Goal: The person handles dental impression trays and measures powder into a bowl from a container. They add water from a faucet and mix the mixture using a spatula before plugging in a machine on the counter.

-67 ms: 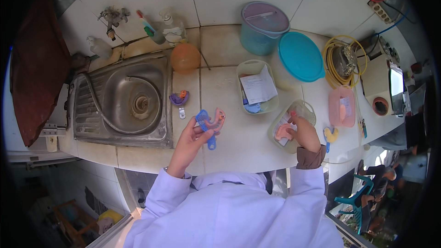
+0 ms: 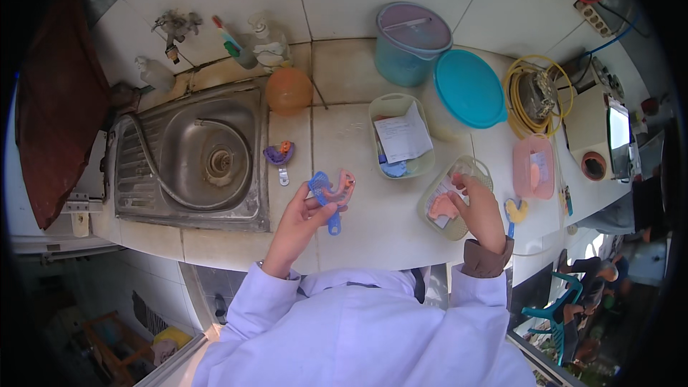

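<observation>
My left hand (image 2: 297, 223) pinches a blue tray (image 2: 319, 185), and my right hand (image 2: 483, 209), grip I can't tell, seems to reach for a pink mold (image 2: 441, 208), needing gentle fingers next

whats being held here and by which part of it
Left grip: a blue tray with a pink mould, near the handle. Right grip: cannot tell if anything is held.

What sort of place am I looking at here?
Probably a dental lab or clinic's wet bench: the left hand holds a blue, dental-style impression tray, another with purple material lies on the counter, and beside it is a steel sink.
</observation>
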Action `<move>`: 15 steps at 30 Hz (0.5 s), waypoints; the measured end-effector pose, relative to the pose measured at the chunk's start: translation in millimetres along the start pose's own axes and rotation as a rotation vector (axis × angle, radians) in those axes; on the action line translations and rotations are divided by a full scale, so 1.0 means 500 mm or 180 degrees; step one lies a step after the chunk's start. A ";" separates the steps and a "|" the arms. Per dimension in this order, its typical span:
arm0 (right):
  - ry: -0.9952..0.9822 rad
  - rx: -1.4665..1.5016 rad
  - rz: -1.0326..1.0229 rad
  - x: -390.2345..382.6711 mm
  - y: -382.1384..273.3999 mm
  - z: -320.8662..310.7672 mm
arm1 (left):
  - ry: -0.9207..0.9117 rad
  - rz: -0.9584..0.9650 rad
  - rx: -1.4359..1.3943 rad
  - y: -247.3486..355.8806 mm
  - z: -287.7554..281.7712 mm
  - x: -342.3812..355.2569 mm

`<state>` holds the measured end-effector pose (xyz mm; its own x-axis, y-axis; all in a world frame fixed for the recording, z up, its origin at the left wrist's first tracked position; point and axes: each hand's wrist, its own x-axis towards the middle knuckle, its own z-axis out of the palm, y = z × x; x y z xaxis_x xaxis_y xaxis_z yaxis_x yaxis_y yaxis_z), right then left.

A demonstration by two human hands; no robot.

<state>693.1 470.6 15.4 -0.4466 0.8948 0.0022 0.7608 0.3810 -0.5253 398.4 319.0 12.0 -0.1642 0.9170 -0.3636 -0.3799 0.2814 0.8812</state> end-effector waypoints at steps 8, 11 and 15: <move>-0.0399 0.1113 -0.0140 0.090 -0.118 0.050 | -0.0134 -0.0238 -0.0047 0.002 0.028 0.013; -0.0420 0.0586 -0.0732 0.172 -0.081 0.095 | -0.0039 -0.0078 0.0078 -0.005 0.012 0.015; -0.1042 -0.0774 -0.1112 0.225 -0.071 0.156 | 0.0035 -0.0147 0.0016 -0.013 -0.011 0.019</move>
<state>579.3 539.4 -32.0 -0.7866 0.6004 -0.1444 0.6105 0.7207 -0.3285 394.0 324.2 1.3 -0.1565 0.8999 -0.4071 -0.3828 0.3247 0.8649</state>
